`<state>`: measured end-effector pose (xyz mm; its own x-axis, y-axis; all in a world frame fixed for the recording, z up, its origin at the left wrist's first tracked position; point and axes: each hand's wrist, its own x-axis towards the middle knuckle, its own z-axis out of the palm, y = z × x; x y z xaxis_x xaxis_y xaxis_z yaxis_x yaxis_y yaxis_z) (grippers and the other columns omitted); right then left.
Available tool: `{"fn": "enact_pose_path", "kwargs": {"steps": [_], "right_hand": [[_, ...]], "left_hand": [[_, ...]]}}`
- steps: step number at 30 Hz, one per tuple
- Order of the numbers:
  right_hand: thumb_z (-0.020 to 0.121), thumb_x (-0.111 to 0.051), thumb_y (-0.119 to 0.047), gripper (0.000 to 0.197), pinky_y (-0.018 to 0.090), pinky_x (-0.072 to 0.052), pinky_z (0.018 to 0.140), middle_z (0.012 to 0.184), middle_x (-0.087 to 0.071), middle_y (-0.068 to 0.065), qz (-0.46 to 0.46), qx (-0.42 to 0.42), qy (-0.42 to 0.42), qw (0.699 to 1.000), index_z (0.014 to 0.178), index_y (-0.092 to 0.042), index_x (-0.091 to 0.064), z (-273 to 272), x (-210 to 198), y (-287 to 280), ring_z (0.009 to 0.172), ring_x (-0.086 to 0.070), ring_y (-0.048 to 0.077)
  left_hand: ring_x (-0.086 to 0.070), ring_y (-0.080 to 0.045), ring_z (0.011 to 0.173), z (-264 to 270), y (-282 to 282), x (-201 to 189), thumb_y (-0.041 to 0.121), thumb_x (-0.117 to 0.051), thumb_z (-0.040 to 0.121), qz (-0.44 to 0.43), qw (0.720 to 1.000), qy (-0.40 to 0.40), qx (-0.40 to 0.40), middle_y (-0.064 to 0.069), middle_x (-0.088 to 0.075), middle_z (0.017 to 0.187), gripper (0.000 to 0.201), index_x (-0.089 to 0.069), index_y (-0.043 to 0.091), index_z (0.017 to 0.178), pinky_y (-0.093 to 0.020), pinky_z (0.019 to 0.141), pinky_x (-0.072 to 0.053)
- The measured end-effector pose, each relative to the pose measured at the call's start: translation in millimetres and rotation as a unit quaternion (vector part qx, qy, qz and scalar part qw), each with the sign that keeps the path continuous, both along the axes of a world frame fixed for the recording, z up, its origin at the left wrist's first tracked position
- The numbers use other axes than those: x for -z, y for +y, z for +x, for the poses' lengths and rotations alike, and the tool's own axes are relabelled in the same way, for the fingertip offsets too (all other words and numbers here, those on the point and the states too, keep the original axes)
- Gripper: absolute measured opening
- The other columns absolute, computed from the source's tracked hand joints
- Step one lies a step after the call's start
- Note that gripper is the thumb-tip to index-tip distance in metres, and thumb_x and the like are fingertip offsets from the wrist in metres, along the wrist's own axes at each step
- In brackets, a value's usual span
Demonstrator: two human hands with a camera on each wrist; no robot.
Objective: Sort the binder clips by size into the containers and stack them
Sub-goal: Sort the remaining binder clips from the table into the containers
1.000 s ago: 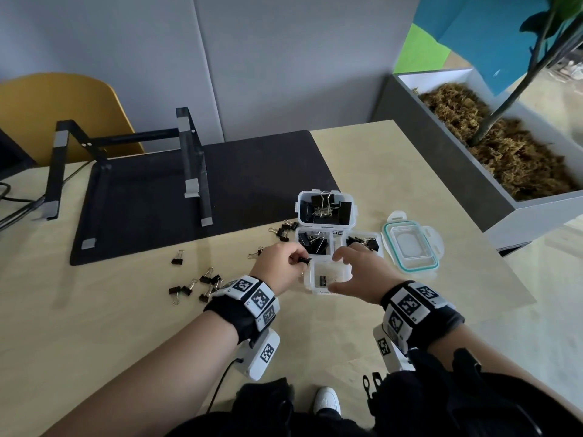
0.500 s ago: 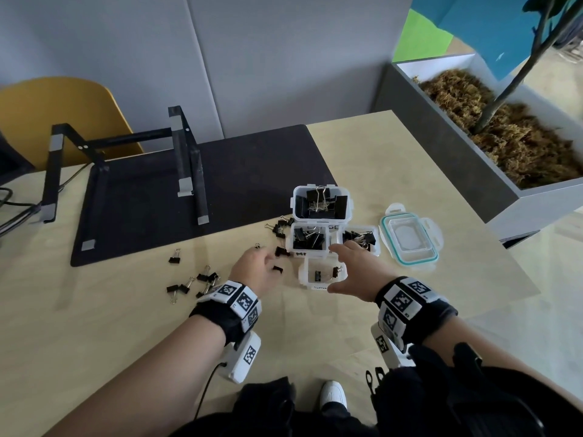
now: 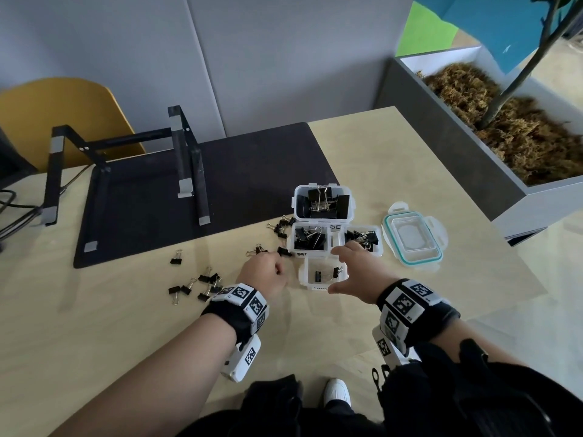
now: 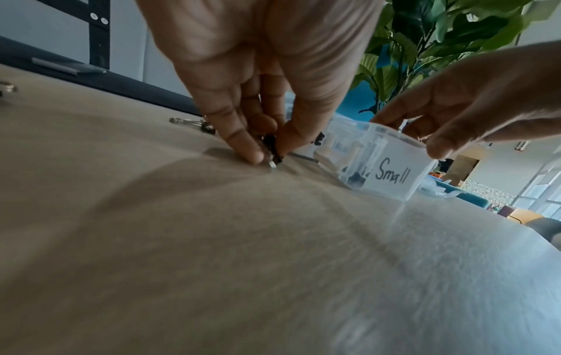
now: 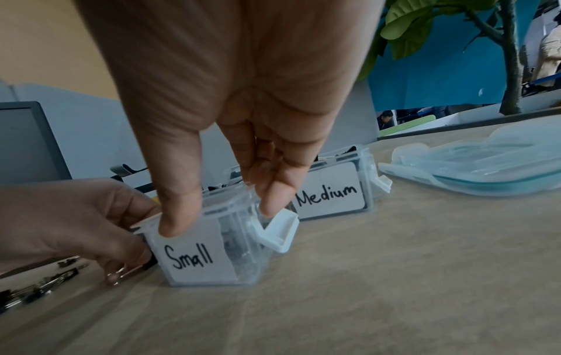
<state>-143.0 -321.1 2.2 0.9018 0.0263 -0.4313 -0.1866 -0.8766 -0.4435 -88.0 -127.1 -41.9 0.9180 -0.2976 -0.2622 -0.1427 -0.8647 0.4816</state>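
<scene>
A clear container labelled "Small" (image 3: 321, 275) stands on the table with two small black clips inside. My right hand (image 3: 356, 272) grips it, thumb (image 5: 179, 216) on the labelled front wall and fingers over the far rim. Just left of the container, my left hand (image 3: 271, 274) pinches a small black binder clip (image 4: 271, 150) between thumb and fingertips, right at the table surface. Behind stand two "Medium" containers (image 3: 310, 239) (image 3: 362, 239) and a large one (image 3: 321, 203), all holding black clips. Several loose clips (image 3: 202, 282) lie to the left.
A clear lid with a teal seal (image 3: 411, 238) lies right of the containers. More loose clips (image 3: 280, 227) sit by the black mat (image 3: 236, 184), which carries a laptop stand (image 3: 186, 165). A grey planter (image 3: 457, 146) borders the table's right side.
My left hand dropped a clip into the small container, swung left to the table and now pinches another clip. My right hand stayed on the small container.
</scene>
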Motion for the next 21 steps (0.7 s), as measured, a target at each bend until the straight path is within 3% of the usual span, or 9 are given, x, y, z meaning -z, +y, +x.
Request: {"fn": "enact_pose_path", "kwargs": {"steps": [5, 8, 12, 15, 17, 21], "right_hand": [[0.075, -0.075, -0.036, 0.079, 0.027, -0.046, 0.087, 0.136, -0.040, 0.001, 0.006, 0.000, 0.001, 1.000, 0.141, -0.016, -0.036, 0, 1, -1, 0.109, -0.055, 0.018], [0.076, -0.075, -0.036, 0.079, 0.025, -0.045, 0.085, 0.136, -0.040, 0.000, 0.008, -0.002, 0.001, 1.000, 0.141, -0.016, -0.035, 0, 2, -1, 0.109, -0.055, 0.017], [0.076, -0.075, -0.037, 0.079, 0.025, -0.045, 0.084, 0.135, -0.041, 0.000, 0.008, -0.002, 0.001, 1.000, 0.141, -0.017, -0.036, 1, 2, -1, 0.107, -0.056, 0.018], [0.075, -0.075, -0.037, 0.079, 0.028, -0.048, 0.086, 0.134, -0.041, 0.000, 0.008, -0.003, 0.001, 1.000, 0.141, -0.018, -0.035, 1, 2, -2, 0.106, -0.056, 0.018], [0.076, -0.075, -0.038, 0.079, 0.029, -0.048, 0.087, 0.134, -0.041, -0.001, 0.008, -0.005, 0.003, 1.000, 0.141, -0.018, -0.035, 1, 2, -3, 0.106, -0.056, 0.018], [0.077, -0.074, -0.037, 0.078, 0.027, -0.048, 0.088, 0.135, -0.040, -0.001, 0.011, -0.005, 0.003, 1.000, 0.141, -0.018, -0.034, 0, 3, -3, 0.108, -0.055, 0.017]], "left_hand": [[-0.056, -0.016, 0.080, 0, 2, -1, 0.007, -0.061, 0.075, -0.055, 0.998, 0.019, -0.021, 0.000, -0.059, 0.089, 0.011, -0.061, 0.015, 0.081, -0.023, 0.070, -0.045], [-0.054, -0.007, 0.074, -1, -5, -13, 0.007, -0.063, 0.078, -0.139, 0.989, -0.006, -0.047, 0.005, -0.061, 0.087, 0.016, -0.065, 0.014, 0.092, -0.011, 0.066, -0.042], [-0.062, -0.007, 0.077, -5, -23, -27, 0.013, -0.070, 0.078, -0.227, 0.973, 0.010, -0.026, 0.006, -0.064, 0.090, 0.017, -0.065, 0.019, 0.092, -0.006, 0.066, -0.045], [-0.059, -0.005, 0.076, -3, -27, -21, 0.012, -0.068, 0.080, -0.222, 0.975, -0.003, -0.019, 0.005, -0.064, 0.092, 0.017, -0.066, 0.018, 0.095, -0.009, 0.071, -0.049], [-0.059, -0.010, 0.079, 3, -19, -14, 0.007, -0.063, 0.081, -0.196, 0.978, -0.054, -0.040, 0.002, -0.067, 0.093, 0.016, -0.068, 0.015, 0.094, -0.021, 0.076, -0.052], [-0.059, -0.022, 0.097, 21, 3, 6, 0.006, -0.062, 0.080, -0.102, 0.988, -0.089, -0.071, -0.005, -0.066, 0.103, 0.024, -0.068, 0.013, 0.103, -0.023, 0.080, -0.043]]}}
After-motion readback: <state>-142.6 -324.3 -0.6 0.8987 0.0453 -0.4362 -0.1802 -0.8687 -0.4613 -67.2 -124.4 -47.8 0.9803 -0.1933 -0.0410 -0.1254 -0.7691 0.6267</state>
